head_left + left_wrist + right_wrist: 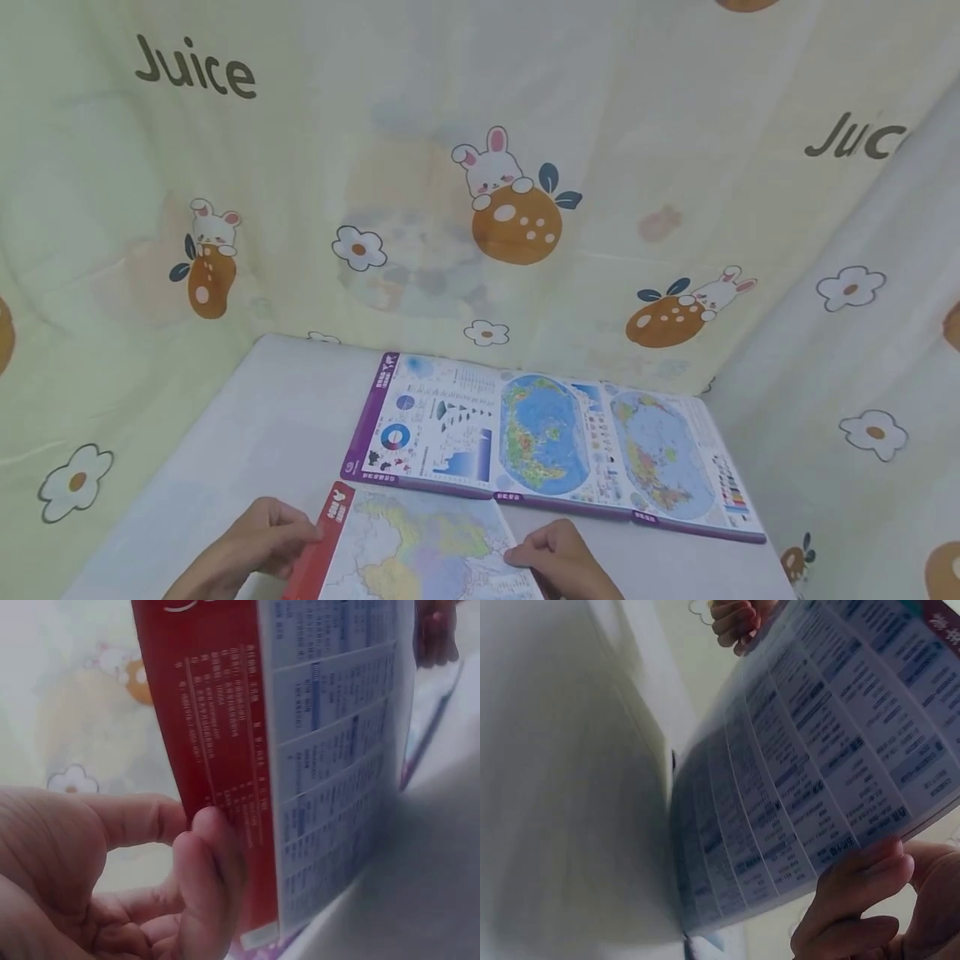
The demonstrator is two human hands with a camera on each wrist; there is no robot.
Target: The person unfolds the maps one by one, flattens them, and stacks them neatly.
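A red-edged folded map (427,546) is held up over the near part of the table, its coloured map side facing the head camera. My left hand (258,542) pinches the red border (217,727) at one side, thumb on one face and fingers on the other. The opposite edge is pinched by my right hand (564,560). Both wrist views show the underside, covered with blocks of small text (795,757). Just beyond it, a purple-edged world map sheet (543,433) lies unfolded in three panels on the table.
The white table (262,417) carries the purple-edged sheet along its far side. A pale curtain (420,125) printed with rabbits, orange fruit and flowers hangs behind the table and at both sides.
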